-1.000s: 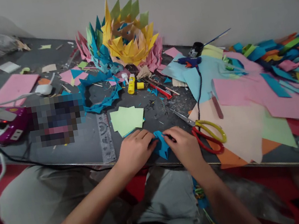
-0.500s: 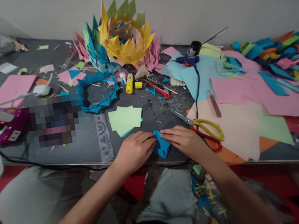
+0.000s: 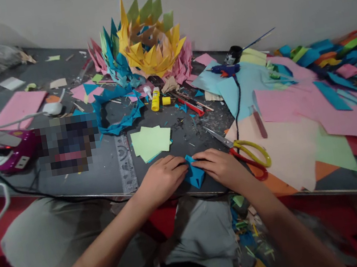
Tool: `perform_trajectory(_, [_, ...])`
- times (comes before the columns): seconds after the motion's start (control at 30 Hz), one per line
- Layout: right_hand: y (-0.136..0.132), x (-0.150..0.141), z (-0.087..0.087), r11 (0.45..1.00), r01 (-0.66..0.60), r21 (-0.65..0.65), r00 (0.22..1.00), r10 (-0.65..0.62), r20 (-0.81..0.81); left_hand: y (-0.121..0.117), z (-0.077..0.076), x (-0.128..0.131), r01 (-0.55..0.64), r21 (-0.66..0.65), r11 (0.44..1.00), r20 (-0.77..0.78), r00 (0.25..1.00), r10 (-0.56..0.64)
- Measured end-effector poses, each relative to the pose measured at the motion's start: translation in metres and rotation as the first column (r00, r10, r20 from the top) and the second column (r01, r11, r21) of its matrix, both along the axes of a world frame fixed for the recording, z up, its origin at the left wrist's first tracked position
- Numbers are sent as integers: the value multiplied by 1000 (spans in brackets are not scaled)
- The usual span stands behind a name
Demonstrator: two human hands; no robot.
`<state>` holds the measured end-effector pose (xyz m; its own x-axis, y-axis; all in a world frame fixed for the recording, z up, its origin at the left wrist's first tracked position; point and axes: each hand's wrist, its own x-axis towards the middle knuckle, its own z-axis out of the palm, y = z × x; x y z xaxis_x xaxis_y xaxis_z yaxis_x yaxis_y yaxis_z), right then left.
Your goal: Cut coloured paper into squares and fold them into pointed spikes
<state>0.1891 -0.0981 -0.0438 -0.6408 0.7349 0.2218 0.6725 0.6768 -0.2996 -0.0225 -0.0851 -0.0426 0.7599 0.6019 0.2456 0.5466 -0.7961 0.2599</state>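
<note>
A small piece of folded blue paper lies at the table's front edge, between my two hands. My left hand has its fingers closed on the paper's left side. From the right, my right hand presses its fingers together on the other side of the same piece. Both thumbs are mostly hidden. Just beyond my left hand are light green paper squares, with a bit of blue showing under them. Scissors with yellow and red handles lie beside my right hand.
A clear ruler lies left of the squares. Farther back are a blue zigzag paper ring, a glue stick, a red cutter and folded-paper crowns. A glue gun rests on coloured sheets at right.
My right hand's fingers have flattened and stretched farther over the blue paper, which now shows a more pointed top. My left hand stays nearly in place. The view shifts slightly.
</note>
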Motion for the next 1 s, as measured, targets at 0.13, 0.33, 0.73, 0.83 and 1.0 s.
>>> perform_trajectory(0.13, [0,0,1,1000,-7,0,1000,7,-25,0,-1,0,-2,8,1000,10,1000,1])
perform_trajectory(0.33, [0,1,-1,999,-31,26,997,33,-71,-1,-3,2,-28,33,999,31,999,27])
perform_trajectory(0.73, [2,1,-4,999,-31,28,998,33,-54,2,0,2,8,33,999,-26,1000,-7])
perform_trajectory(0.83, [3,1,-2,999,-33,15,997,33,-63,4,5,4,33,23,999,-63,998,-32])
perform_trajectory(1.0, [4,-3,9,998,-7,-70,999,4,-43,5,19,10,20,-11,1000,-179,984,-22])
